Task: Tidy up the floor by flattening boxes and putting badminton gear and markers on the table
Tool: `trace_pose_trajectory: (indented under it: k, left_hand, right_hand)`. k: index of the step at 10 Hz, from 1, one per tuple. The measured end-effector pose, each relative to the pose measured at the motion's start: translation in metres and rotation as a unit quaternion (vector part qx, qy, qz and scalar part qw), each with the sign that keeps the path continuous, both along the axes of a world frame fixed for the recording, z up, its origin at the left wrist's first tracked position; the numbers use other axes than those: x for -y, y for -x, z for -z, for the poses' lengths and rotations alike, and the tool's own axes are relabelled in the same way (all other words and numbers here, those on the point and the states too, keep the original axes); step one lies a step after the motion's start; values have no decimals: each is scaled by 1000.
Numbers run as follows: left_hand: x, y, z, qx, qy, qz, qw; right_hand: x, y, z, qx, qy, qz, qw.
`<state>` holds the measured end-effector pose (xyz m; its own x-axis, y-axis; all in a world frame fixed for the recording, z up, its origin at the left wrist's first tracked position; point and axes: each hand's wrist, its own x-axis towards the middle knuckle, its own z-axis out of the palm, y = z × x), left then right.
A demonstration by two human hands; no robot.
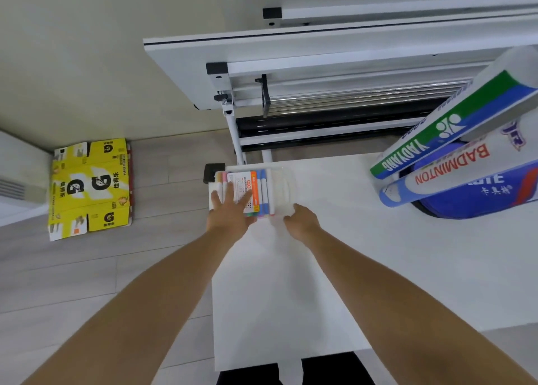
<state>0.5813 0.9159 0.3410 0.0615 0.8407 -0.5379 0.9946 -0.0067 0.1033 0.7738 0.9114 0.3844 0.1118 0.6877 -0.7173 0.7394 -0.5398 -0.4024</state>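
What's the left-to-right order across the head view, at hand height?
Order: flattened yellow box → left hand, resting on the marker pack → right hand → green shuttlecock tube.

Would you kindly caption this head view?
Left hand presses and right hand grips a marker pack on the white table.

Grn tube [454, 119]: YADYANG; wht tube [454, 163]: BADMINTON

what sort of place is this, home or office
Most likely an office or meeting room, not certain: white folding tables with tipped-up tops stand nested by a bare wall, and the floor is pale planks. The shuttlecock tubes and marker pack sit on another white table.
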Motion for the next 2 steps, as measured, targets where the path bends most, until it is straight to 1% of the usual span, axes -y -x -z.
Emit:
trace_pose_trajectory:
  k: [1,2]
  left_hand:
    - [-7,2,1,-3,-7,-8,1000]
    - [-4,-8,-9,-8,-30,12,999]
  right_hand:
    - [-6,-9,-6,-6,-20,-5,1000]
    - [-2,-26,-15,-6,-18,-4,1000]
